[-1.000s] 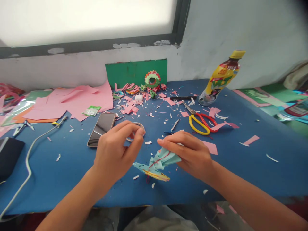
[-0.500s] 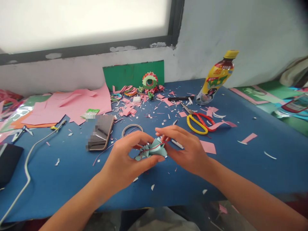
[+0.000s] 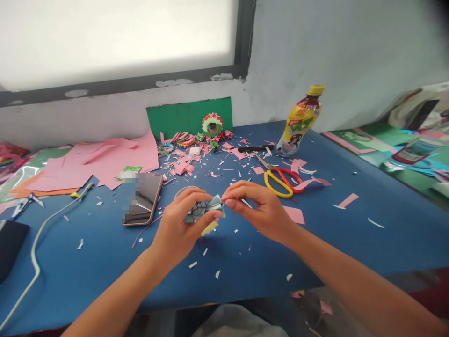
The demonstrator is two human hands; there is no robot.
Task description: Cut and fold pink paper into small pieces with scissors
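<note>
Near the middle of the blue table, my left hand [image 3: 182,222] is closed around a light-blue folded paper piece [image 3: 205,208]. A thin red string [image 3: 217,204] runs across its top. My right hand [image 3: 257,208] pinches the string's end at the right side of the paper, thumb against forefinger. Below the held paper a bit of yellow, jagged-edged paper [image 3: 210,228] shows; whether it is joined to the blue piece I cannot tell. A roll of tape [image 3: 185,190] lies partly hidden behind my left hand.
Red-and-yellow scissors [image 3: 280,180] lie beyond my right hand, near a tilted bottle [image 3: 301,121]. A phone [image 3: 145,199] and white cable [image 3: 35,252] are on the left. Pink sheets [image 3: 94,159], paper scraps [image 3: 184,167] and a folded paper ring [image 3: 212,125] lie toward the wall.
My right thumb and forefinger have closed on the red string, drawing it to the right. The blue paper has turned, and yellow paper now shows beneath it. The camera view has shifted slightly.
</note>
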